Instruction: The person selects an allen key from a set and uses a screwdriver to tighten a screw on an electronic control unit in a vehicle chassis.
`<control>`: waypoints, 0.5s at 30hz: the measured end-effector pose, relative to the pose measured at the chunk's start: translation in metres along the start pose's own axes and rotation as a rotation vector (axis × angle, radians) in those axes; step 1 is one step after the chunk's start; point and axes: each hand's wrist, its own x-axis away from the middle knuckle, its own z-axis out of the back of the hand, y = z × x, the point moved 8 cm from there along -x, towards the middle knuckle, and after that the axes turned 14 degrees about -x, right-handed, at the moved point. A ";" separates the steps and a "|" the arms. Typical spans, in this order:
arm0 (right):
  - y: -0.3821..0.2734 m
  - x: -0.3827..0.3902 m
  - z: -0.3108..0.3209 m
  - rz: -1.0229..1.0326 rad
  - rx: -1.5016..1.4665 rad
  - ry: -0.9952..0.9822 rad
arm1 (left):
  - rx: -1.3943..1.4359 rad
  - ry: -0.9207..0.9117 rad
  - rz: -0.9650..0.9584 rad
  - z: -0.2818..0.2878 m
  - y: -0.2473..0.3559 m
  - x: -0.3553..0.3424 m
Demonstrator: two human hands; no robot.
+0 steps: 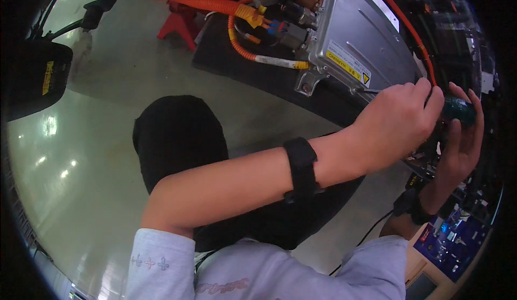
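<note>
A screwdriver with a translucent green handle (458,111) lies across both hands at the right side of the head view. Its thin dark shaft reaches the lower edge of a silver metal housing (371,33). My left hand (398,118) is closed round the shaft, with the fingers curled and the knuckles up. My right hand (464,141) grips the green handle between thumb and fingers. The shaft's tip seems to meet a fastener spot (357,90) beside the yellow warning label (347,67); the exact contact is too small to tell.
Thick orange cables (210,1) run into connectors (293,33) on the housing's left side. A mounting bracket (307,83) juts from its lower corner. A red stand (180,28) is on the floor behind. Another orange cable (414,30) passes right of the housing. A blue tool tray (449,246) lies lower right.
</note>
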 end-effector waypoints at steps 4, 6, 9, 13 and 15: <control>0.005 -0.001 0.006 -0.007 -0.035 -0.049 | 0.010 0.000 0.001 -0.001 -0.001 -0.003; 0.007 -0.001 0.010 -0.011 0.009 -0.035 | 0.009 -0.012 -0.002 0.000 -0.001 -0.004; 0.008 -0.005 0.010 -0.017 0.053 -0.057 | 0.028 -0.078 -0.004 -0.001 -0.004 -0.007; 0.015 -0.013 0.018 -0.065 0.068 -0.013 | 0.101 -0.340 0.034 -0.022 -0.016 -0.022; 0.014 -0.019 0.016 -0.065 0.064 -0.076 | 0.167 -0.427 0.064 -0.027 -0.030 -0.031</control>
